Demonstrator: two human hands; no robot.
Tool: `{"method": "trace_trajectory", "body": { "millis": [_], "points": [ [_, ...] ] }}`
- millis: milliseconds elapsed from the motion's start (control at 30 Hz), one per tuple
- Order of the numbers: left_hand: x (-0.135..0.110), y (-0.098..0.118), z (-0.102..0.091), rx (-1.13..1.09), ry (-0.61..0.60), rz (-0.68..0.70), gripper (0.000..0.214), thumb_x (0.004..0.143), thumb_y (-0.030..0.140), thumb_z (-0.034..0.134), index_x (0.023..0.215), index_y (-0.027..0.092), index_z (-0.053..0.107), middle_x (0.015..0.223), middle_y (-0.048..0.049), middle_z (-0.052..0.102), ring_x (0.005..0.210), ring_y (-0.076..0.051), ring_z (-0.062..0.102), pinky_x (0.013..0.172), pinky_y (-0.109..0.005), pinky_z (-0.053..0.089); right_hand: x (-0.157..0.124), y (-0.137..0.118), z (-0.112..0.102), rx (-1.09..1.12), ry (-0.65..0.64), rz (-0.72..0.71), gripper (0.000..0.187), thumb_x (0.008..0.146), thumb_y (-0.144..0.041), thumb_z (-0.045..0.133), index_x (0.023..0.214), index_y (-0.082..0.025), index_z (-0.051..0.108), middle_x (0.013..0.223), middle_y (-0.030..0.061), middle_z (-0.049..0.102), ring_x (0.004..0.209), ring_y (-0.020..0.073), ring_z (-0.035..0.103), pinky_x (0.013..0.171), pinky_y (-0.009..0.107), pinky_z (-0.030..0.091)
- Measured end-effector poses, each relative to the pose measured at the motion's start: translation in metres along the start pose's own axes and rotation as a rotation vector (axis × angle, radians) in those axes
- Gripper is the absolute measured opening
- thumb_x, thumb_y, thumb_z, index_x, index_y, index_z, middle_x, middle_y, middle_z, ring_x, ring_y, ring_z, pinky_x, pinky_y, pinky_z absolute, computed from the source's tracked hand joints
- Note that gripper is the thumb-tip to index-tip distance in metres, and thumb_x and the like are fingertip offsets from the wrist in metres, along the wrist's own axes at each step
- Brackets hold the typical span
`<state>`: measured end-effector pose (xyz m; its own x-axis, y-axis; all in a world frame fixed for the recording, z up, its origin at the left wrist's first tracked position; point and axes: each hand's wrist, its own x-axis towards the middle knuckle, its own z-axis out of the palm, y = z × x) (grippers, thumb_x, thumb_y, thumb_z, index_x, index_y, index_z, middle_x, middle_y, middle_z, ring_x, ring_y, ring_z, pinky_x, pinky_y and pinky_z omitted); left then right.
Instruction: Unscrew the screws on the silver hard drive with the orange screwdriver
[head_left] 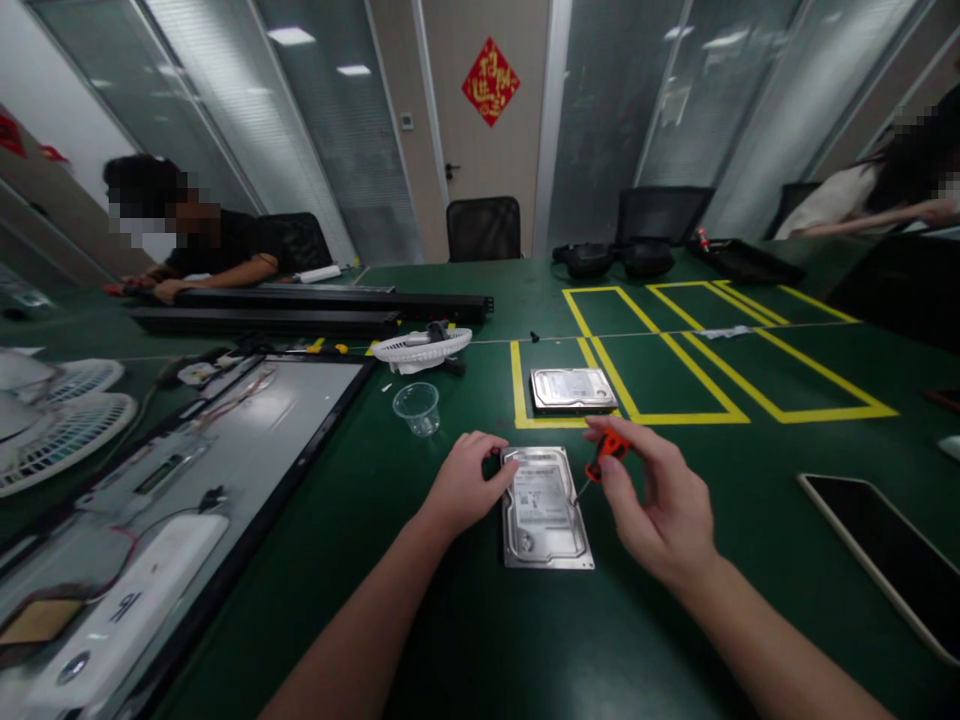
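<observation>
A silver hard drive [546, 515] lies flat on the green table in front of me, its label facing up. My left hand [472, 480] grips its upper left edge, thumb on the top face and fingers along the side. In my right hand [664, 500] is a small screwdriver [609, 450] with an orange and black handle, pinched between thumb and fingers. Its thin shaft slants down to the drive's right edge; whether the tip sits in a screw is too small to tell. A second hard drive [573, 388] rests just beyond, inside a yellow tape outline.
A clear plastic cup [417, 408] and a white fan grille [421, 346] stand to the left. An opened display panel [300, 410] fills the left side. At right lies a dark-screened tablet or phone [885, 550]. Black bars [315, 305] lie before a person at far left; another person sits far right.
</observation>
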<state>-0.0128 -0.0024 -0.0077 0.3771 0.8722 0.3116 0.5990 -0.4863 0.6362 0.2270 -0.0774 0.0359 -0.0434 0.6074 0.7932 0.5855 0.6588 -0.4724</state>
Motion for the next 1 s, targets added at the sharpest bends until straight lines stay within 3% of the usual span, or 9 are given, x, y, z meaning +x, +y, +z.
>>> {"method": "trace_trajectory", "body": {
  "millis": [100,267,533,733,1000],
  "points": [
    [0.000,0.000,0.000,0.003,-0.009,-0.010,0.021,0.094,0.032,0.067,0.111,0.021,0.071,0.105,-0.0079,0.070,0.100,-0.026,0.064,0.090,-0.042,0.053,0.003,0.001,0.000,-0.033,-0.007,-0.010,0.062,0.089,-0.011,0.069,0.147,-0.026,0.050,0.130,0.0118,0.070,0.113,0.0265,0.072,0.102,0.049,0.059],
    [0.000,0.000,0.000,0.000,-0.012,-0.014,0.021,0.094,0.032,0.068,0.111,0.020,0.071,0.105,-0.0078,0.070,0.099,-0.025,0.064,0.089,-0.041,0.054,0.009,0.002,0.001,-0.129,0.085,-0.089,0.058,0.085,-0.013,0.077,0.138,-0.026,0.059,0.113,0.0097,0.069,0.103,0.0258,0.070,0.087,0.045,0.063],
    [0.000,-0.002,-0.001,0.002,-0.020,-0.005,0.020,0.094,0.033,0.068,0.110,0.021,0.072,0.104,-0.0076,0.070,0.099,-0.025,0.064,0.089,-0.041,0.053,0.005,-0.006,0.000,-0.037,-0.018,-0.030,0.061,0.091,-0.008,0.066,0.147,-0.025,0.050,0.129,0.0112,0.069,0.113,0.0242,0.071,0.101,0.046,0.059],
    [0.001,0.000,-0.002,0.013,-0.022,0.007,0.020,0.095,0.033,0.067,0.109,0.021,0.072,0.103,-0.0076,0.070,0.098,-0.025,0.063,0.088,-0.041,0.053,0.011,-0.007,0.000,-0.172,0.088,-0.133,0.058,0.085,-0.012,0.078,0.137,-0.029,0.060,0.111,0.0082,0.067,0.099,0.0233,0.068,0.082,0.041,0.063],
    [0.001,-0.001,-0.002,0.023,-0.020,0.006,0.019,0.094,0.032,0.067,0.109,0.021,0.072,0.103,-0.0074,0.071,0.098,-0.025,0.064,0.090,-0.042,0.053,0.003,-0.010,0.000,-0.014,-0.002,-0.037,0.063,0.089,-0.005,0.066,0.147,-0.026,0.051,0.132,0.0113,0.069,0.113,0.0254,0.072,0.102,0.048,0.059]
  ]
}}
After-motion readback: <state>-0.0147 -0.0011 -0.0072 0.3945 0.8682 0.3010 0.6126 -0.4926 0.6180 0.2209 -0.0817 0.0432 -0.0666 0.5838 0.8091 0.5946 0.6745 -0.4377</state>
